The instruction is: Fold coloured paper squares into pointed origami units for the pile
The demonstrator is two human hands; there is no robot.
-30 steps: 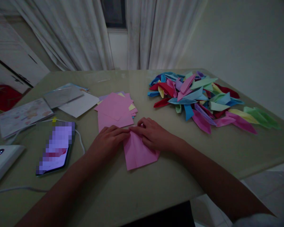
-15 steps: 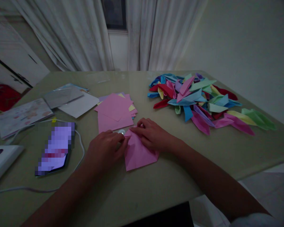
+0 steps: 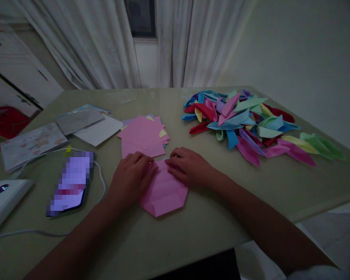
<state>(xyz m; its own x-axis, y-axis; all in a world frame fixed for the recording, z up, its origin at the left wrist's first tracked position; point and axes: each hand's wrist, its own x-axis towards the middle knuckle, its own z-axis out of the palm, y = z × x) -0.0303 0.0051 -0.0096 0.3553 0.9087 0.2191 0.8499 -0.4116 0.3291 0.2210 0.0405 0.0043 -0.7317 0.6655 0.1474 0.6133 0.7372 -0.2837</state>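
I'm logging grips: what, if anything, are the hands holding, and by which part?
The folded pink paper, by its far edge: the left hand at the left end, the right hand at the right end.

Matt, creased paper is seen in the pink folded sheet [image 3: 166,190], and flat, matt paper in the stack of coloured sheets [image 3: 141,134]. The heap of folded shapes [image 3: 236,116] is likewise formed of matt paper. Clear, glossy plastic is shown by the sleeve [image 3: 80,120]. The curtains [image 3: 84,42] are made of cloth, softly pleated. A smooth surface is presented by the tabletop [image 3: 204,221].
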